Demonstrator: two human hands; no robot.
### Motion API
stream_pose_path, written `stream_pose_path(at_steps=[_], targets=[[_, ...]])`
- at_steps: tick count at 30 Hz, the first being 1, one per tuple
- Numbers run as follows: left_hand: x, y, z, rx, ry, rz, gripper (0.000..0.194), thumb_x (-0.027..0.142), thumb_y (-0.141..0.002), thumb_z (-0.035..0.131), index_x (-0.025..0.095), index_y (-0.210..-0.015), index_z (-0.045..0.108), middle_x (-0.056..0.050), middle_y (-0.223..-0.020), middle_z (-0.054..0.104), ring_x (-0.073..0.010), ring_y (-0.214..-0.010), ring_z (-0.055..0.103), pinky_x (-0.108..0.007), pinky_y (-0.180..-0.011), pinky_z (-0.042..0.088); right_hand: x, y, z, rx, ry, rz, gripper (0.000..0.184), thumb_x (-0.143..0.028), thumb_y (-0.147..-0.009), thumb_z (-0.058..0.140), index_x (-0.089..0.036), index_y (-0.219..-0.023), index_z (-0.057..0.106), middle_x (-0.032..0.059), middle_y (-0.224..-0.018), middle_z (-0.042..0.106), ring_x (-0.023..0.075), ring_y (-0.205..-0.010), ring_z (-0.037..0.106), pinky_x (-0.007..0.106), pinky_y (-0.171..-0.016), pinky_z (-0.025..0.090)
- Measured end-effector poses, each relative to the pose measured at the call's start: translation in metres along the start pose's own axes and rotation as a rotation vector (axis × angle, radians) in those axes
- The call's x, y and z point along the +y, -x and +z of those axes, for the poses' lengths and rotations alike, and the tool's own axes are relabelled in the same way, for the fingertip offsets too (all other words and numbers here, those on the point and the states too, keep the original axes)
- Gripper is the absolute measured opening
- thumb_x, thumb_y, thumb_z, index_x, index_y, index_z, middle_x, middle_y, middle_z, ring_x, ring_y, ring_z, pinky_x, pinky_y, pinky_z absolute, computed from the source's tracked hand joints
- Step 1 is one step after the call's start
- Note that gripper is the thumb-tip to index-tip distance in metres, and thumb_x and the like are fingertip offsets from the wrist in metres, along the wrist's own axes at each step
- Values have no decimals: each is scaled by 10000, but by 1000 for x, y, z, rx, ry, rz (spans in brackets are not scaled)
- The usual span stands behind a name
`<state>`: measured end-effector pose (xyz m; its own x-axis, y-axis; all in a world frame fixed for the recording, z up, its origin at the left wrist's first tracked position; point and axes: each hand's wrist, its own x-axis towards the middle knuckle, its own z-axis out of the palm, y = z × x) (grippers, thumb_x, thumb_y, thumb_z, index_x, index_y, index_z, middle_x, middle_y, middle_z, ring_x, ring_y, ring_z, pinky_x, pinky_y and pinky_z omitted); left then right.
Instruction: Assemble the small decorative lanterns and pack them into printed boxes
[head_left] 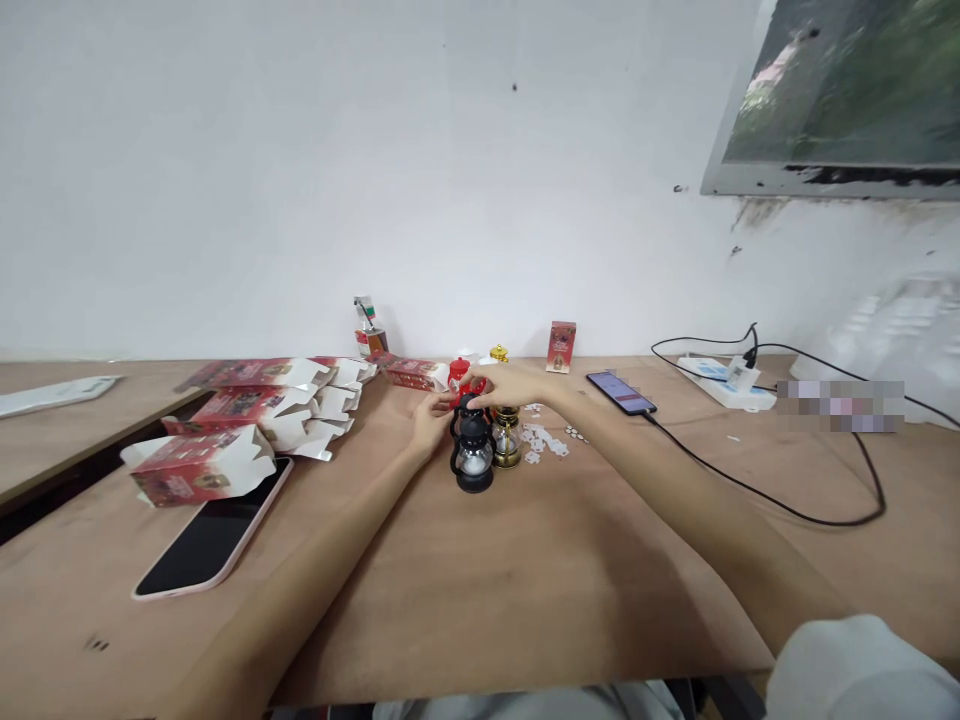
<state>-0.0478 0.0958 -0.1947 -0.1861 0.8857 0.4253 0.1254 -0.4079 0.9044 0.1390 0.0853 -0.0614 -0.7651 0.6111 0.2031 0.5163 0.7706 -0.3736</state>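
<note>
Wall [300,180], white, runs behind desk [510,600], brown, meeting its far edge. Red-and-white boxes [199,475], flaps open, lie along left edge; nearest one overlaps a black phone in pink case [202,550]. White power strip [712,378] sits near far edge, right side; black cable [757,508] loops toward right edge. Second phone [621,392], screen lit, is plugged into a black cable, right of middle, nearer far edge.

Right hand [510,383] reaches over the lantern group, grip curled at the red and black tops. Left hand [430,420] is at the group's left side, grip bent inward. Fingertips overlap the lanterns; can't tell how far either grip is open or which lantern it has hold of.

Lanterns stand mid-desk, toward far edge: front black lantern [474,465] upright, closest to near edge, apart from the hands; bronze lantern [508,446] just right of it; red lantern [458,370] behind, partly covered. Small red box [561,346] stands upright by far edge. White pieces [547,440] scatter right of bronze lantern, small round discs [576,434] beside them.
</note>
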Motion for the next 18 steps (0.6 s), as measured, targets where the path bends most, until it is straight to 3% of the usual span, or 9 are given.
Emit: stream_pose_path(at_steps=[6, 10, 18], targets=[[0, -6, 2, 1, -33, 28, 206, 206, -544, 673, 148, -742, 673, -34, -746, 640, -169, -678, 580, -280, -630, 473, -21, -13, -10, -189, 230, -80, 348, -251, -725, 720, -176, -1058, 654, 60, -1048, 682, 177, -896, 615, 253, -739, 437], [3, -3, 3, 37, -20, 34, 131, 227, -569, 677, 158, -679, 657, -38, -765, 645, -171, -692, 581, -284, -647, 473, -24, -14, -9, -182, 379, -50, 295, -253, -714, 725, -170, -994, 684, 59, -966, 699, 181, -828, 618, 238, -651, 408], [-2, -5, 1, 118, 55, -46, 204, 325, -624, 686, 162, -699, 590, -12, -636, 611, -147, -592, 560, -263, -582, 455, -15, -21, -4, -104, 358, -59, 231, -211, -746, 682, -158, -970, 678, 74, -957, 699, 191, -843, 615, 251, -683, 416]])
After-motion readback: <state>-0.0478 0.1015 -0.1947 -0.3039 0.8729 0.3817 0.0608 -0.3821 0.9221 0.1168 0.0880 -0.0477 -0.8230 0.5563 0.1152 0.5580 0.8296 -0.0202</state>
